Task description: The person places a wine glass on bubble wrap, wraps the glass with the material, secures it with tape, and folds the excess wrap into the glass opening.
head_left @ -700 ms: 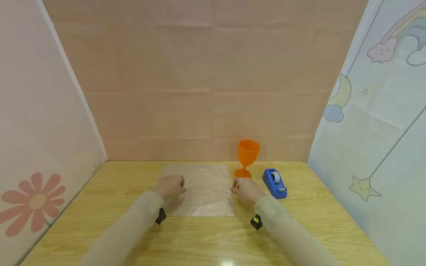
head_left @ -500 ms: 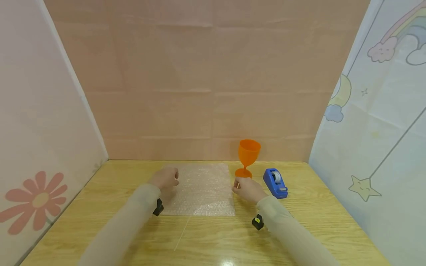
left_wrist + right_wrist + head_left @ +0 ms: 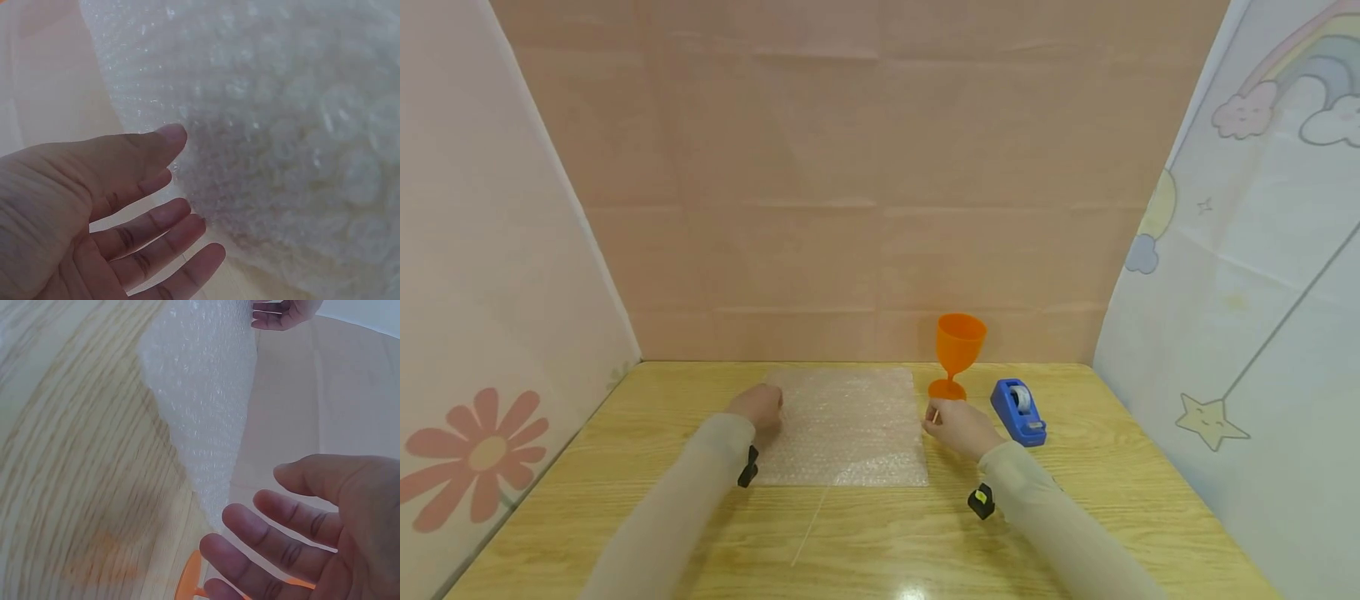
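Note:
A sheet of bubble wrap lies flat on the wooden table. My left hand is over its left edge; in the left wrist view that hand has loosely bent fingers, a gap between thumb and fingertips, and nothing held. To the right of the sheet is my right hand, its fingers relaxed and holding nothing. Just behind it stands an orange goblet, upright, the front of its base overlapped by the hand in the head view. A blue tape dispenser sits farther right.
The wooden table ends at a pinkish backdrop. A flower-printed sheet closes the left side, and another with a star and clouds the right. Both wrists carry small black devices.
My left hand has moved left and slightly away from me, from over the bubble wrap to its left edge. The right hand, goblet and tape dispenser have stayed in place.

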Tool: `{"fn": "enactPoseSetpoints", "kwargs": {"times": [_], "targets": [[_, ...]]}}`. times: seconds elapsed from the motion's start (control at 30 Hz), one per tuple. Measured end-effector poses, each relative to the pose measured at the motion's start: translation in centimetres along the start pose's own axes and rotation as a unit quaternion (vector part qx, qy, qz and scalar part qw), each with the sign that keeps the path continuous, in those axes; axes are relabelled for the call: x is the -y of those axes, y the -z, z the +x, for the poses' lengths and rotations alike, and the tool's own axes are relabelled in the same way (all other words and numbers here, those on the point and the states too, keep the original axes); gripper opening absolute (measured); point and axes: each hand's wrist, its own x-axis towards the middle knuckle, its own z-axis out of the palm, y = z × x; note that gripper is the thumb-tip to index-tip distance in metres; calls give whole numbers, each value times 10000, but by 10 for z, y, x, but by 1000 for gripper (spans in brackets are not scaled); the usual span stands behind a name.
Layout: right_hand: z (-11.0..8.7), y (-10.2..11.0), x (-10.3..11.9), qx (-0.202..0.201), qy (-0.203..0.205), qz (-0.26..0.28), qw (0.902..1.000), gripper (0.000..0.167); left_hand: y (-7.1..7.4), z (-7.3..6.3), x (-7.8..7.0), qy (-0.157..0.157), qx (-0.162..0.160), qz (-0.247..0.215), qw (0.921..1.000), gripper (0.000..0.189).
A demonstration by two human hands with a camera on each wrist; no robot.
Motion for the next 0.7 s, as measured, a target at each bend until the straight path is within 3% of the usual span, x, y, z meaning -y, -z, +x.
{"fn": "enactPoseSetpoints", "kwargs": {"times": [0.7], "targets": [[0, 1, 1, -113, -57, -29, 9999, 11, -4, 6, 2, -7, 170, 120, 9998, 16]]}}
